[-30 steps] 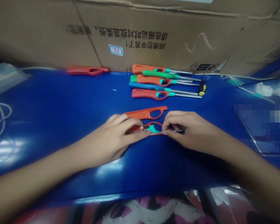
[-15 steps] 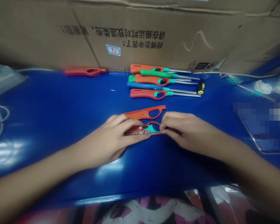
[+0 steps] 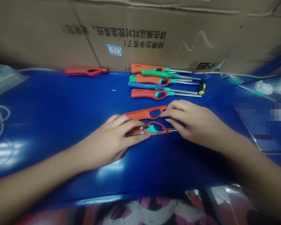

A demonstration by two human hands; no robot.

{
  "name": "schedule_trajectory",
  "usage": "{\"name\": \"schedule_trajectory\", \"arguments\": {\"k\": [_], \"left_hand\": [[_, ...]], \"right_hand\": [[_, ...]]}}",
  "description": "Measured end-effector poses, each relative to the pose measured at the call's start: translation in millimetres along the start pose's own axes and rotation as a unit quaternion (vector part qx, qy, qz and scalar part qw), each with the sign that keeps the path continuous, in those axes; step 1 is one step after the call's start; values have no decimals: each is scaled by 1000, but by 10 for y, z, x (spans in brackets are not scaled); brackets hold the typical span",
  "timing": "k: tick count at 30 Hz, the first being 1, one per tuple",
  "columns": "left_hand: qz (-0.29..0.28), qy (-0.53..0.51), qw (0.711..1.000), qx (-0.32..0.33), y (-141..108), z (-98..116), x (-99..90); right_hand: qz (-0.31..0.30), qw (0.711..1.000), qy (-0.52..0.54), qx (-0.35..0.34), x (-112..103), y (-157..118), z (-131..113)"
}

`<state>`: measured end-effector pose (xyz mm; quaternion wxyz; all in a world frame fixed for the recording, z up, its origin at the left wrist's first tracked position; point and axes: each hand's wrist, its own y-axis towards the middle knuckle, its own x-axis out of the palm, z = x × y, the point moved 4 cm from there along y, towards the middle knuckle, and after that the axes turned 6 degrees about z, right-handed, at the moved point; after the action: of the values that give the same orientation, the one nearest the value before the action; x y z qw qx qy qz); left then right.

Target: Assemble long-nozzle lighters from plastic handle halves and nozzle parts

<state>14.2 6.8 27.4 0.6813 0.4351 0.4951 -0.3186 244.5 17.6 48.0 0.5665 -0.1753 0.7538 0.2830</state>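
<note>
My left hand (image 3: 114,137) is closed on an opened utility lighter (image 3: 160,128), thumb below and fingers above. This orange-red half casing lies inner side up, with a teal trigger (image 3: 152,128) inside and a metal tube (image 3: 171,130) extending right. The handle end is hidden under my fingers. Just behind it is the other orange casing half (image 3: 140,114), also inner side up. At that half's right tip, my right hand (image 3: 187,120) has its fingertips close by or touching, thumb and fingers slightly apart.
Behind are several assembled lighters (image 3: 150,93) in orange, green, blue and red, and a black-and-yellow screwdriver (image 3: 202,87). A red lighter casing (image 3: 84,71) lies by the cardboard box (image 3: 140,18). White cable (image 3: 0,115) is at left; a partly pixelated flat object (image 3: 259,131) is at right.
My right hand has moved up and away from the lighter's front end to the tip of the loose casing half, uncovering the metal tube. My left hand stays in place.
</note>
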Motion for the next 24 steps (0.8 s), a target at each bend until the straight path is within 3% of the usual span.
{"name": "schedule_trajectory", "arguments": {"k": [6,11,14,16,19,22,24], "left_hand": [[35,-16,999,3,-6,-14,-36],[95,-29,995,-12,-6,-58,-121],[125,13,992,-33,-10,-103,-170],[146,39,987,-47,-18,-127,-206],[161,36,985,-50,-33,-133,-248],[158,10,986,-45,-43,-121,-267],[155,4,987,-43,-45,-114,-270]], "right_hand": [[22,999,7,-35,113,48,99],[26,999,28,-12,110,59,79],[81,991,97,36,55,67,50],[119,970,183,109,35,64,54],[120,907,336,225,82,48,55],[79,859,427,273,141,39,9],[61,855,434,278,148,31,-17]]}}
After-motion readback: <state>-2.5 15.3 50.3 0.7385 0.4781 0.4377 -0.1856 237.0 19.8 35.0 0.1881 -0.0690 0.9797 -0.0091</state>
